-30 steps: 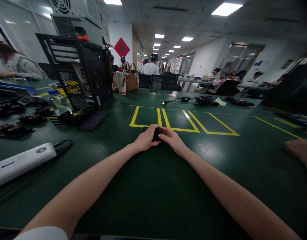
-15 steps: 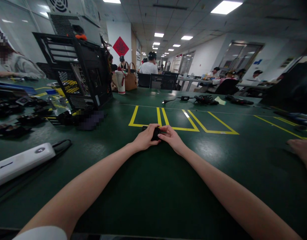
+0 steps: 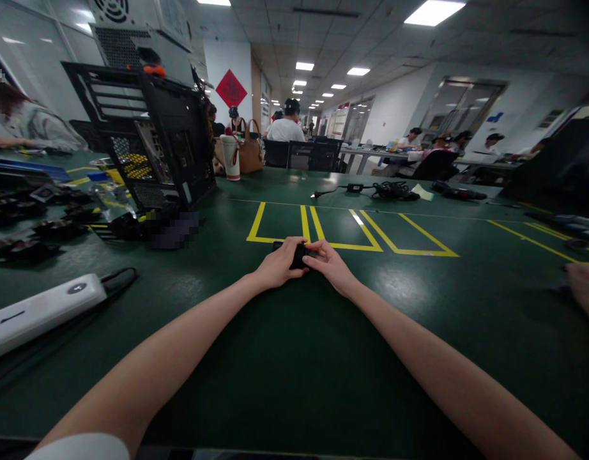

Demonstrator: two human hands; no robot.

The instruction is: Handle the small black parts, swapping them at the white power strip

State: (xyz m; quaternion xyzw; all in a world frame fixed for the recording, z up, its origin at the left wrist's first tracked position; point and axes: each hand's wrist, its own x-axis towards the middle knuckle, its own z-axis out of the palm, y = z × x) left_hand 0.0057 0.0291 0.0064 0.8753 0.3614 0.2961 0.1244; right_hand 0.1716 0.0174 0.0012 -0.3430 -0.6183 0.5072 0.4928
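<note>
Both my arms reach forward over the green table (image 3: 294, 358). My left hand (image 3: 278, 264) and my right hand (image 3: 331, 264) meet on a small black object (image 3: 298, 255) that rests on the table at the near edge of the yellow floor-tape boxes (image 3: 323, 233). The fingers of both hands are curled round it, and most of it is hidden by them. I cannot make out what the object is.
A black open computer case (image 3: 151, 140) stands at the left with black parts (image 3: 30, 236) spread beside it. A white power strip (image 3: 40, 310) lies near left. Cables and an adapter (image 3: 390, 190) lie at the back. Another person's hand (image 3: 584, 287) rests at the right edge.
My hands stay on the small black object with hardly any movement. The other person's hand at the right edge has drawn back to the right.
</note>
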